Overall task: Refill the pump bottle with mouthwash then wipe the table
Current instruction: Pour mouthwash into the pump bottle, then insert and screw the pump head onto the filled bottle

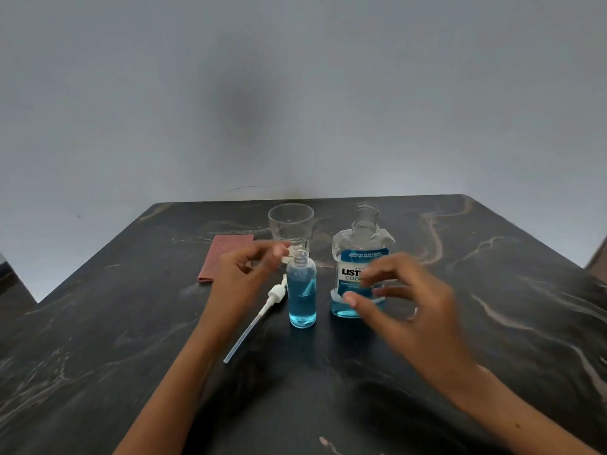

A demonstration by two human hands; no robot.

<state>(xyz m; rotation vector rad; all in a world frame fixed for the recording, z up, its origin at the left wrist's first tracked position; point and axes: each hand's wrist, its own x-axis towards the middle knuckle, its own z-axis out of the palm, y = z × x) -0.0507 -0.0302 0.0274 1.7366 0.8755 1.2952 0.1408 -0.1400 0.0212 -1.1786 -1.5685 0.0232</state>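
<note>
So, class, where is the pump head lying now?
In the head view the pump head lies on the table, just left of the small pump bottle, below the left hand.

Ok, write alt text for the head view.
A person's left hand and right hand, holding nothing, hover by an uncapped pump bottle of blue liquid and an open mouthwash bottle on a dark table. The pump, a glass and a cloth lie nearby.

Plain grey wall (295, 93) behind; dark marble-look table (98, 356) w/ pale veins; dim, even light.
</note>
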